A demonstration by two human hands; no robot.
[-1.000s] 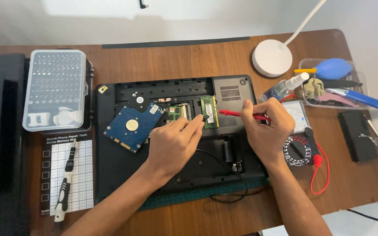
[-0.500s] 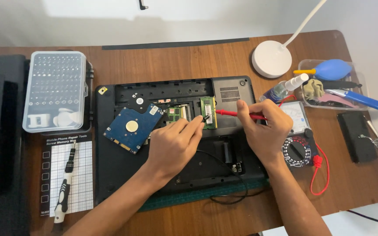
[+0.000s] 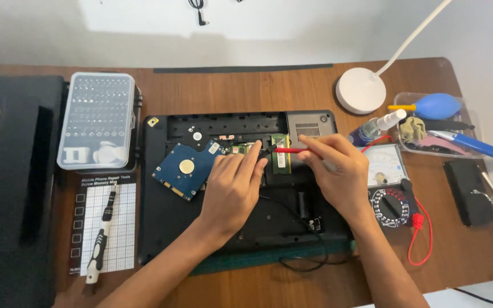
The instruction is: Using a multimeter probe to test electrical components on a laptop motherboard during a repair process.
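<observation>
An opened black laptop base point(image 3: 201, 228) lies upside down on the wooden desk. A blue hard drive point(image 3: 185, 169) rests tilted on its left part. Green memory modules point(image 3: 281, 160) sit near the top middle. My left hand point(image 3: 232, 191) presses its fingertips beside the modules and seems to hold a thin black probe, mostly hidden. My right hand point(image 3: 338, 171) pinches a red probe point(image 3: 290, 150) whose tip points left at the modules. A black lead point(image 3: 292, 228) trails across the laptop base.
An analog multimeter point(image 3: 392, 185) with a red lead lies right of the laptop. A clear screwdriver bit case point(image 3: 97, 118), a screwdriver point(image 3: 101, 239) on a grid mat, a white lamp base point(image 3: 360, 90), a tray of tools point(image 3: 440, 122) and a black box point(image 3: 468, 182) surround it.
Both hands have shifted slightly left and up, bringing the red probe tip closer to the memory modules. Nothing else has moved.
</observation>
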